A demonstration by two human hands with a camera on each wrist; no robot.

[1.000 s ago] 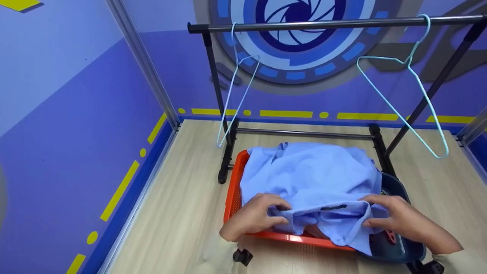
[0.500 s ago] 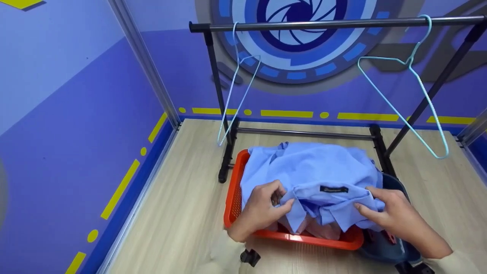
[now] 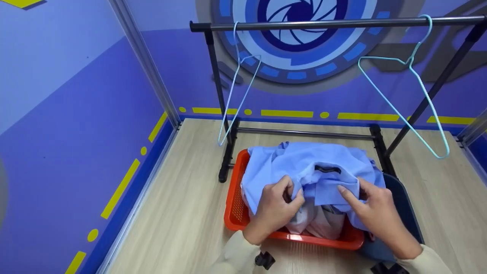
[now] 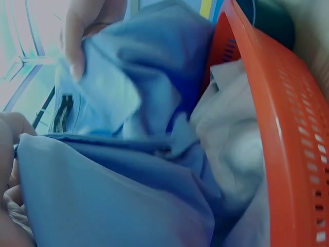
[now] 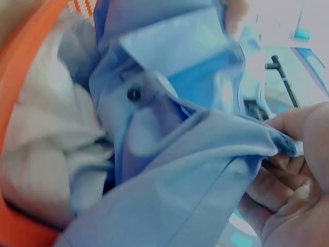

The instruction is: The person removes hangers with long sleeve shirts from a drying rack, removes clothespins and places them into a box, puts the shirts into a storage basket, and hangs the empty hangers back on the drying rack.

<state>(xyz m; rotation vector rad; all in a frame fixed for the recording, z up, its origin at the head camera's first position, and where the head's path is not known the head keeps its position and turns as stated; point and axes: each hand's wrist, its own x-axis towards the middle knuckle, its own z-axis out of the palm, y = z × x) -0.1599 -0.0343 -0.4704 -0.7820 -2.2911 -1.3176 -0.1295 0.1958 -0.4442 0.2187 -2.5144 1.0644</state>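
A light blue collared shirt (image 3: 274, 163) lies heaped over a red-orange basket (image 3: 293, 237). My left hand (image 3: 276, 205) pinches one side of its collar between thumb and fingers. The other side of the collar is held by my right hand (image 3: 374, 209), thumb on top. Between them the collar curves upward, with a black label (image 3: 328, 169) on its inner side. A dark button (image 5: 134, 94) shows close up in the right wrist view. Beneath the shirt, pale greyish cloth (image 3: 329, 224) fills the basket's near part. Folds hide most of the shirt's body.
Behind the basket stands a dark clothes rack (image 3: 327, 25). Two pale blue hangers hang from its bar, a left hanger (image 3: 249, 85) and a right hanger (image 3: 422, 87). A dark blue tub (image 3: 403, 205) sits against the basket's right side. Purple walls enclose the wooden surface (image 3: 182, 198).
Both hands have moved closer together and up, drawing the collar's two sides inward. The collar now arches, and more of the pale cloth below is uncovered.
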